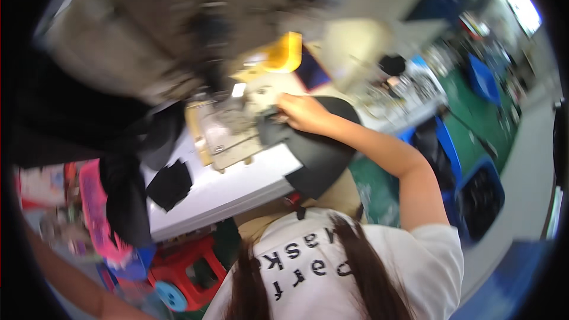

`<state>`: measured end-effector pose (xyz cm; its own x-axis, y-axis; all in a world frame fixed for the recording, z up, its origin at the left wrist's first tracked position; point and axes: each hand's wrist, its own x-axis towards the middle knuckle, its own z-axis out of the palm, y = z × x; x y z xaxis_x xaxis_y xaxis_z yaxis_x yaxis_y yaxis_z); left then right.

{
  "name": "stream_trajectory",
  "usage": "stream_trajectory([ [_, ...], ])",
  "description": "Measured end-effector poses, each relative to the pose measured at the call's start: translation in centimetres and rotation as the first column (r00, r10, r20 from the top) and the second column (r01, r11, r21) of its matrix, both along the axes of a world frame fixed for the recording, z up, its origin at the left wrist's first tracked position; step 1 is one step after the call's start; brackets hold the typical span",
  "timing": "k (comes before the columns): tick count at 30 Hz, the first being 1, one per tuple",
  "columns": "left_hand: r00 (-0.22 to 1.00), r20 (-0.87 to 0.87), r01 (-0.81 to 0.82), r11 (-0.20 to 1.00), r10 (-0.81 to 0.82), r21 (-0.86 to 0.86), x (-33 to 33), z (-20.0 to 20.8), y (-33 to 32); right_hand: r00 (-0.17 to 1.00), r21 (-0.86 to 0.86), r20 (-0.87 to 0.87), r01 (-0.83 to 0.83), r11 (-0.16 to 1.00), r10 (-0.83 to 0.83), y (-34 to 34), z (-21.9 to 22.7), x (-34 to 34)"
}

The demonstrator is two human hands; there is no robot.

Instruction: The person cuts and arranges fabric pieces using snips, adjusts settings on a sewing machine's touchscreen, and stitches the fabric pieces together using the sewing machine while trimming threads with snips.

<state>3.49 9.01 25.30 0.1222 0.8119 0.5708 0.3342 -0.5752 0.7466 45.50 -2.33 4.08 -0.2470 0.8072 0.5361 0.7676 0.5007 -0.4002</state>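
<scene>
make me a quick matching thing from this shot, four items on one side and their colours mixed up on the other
Things:
1. fabric piece under the right hand
2. stool below the table edge
3. bin far off on the green floor
4. curved object behind the sewing machine bed

Colours:
A. yellow
B. black
C. red
D. blue

Pairs: 1-B, 2-C, 3-D, 4-A

The right hand rests on the black fabric; the left hand cannot be made out clearly.
</scene>
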Motion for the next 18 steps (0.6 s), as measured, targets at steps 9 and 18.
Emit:
stream_trajectory([
  [9, 0.300, -0.030, -0.560, 0.201, 0.954, 0.803, 0.9, -1.4, -6.5, 0.992, -0.022, 0.081, 0.102, 0.995, -0.100, -2.3, -0.1, 0.2],
  [18, 0.657, -0.037, 0.717, 0.639, -0.753, -0.277, 22.8, -17.3, -9.8, 0.998, 0.271, 0.022, 0.059, 0.961, -0.067, -7.2, -0.5, 0.4],
])
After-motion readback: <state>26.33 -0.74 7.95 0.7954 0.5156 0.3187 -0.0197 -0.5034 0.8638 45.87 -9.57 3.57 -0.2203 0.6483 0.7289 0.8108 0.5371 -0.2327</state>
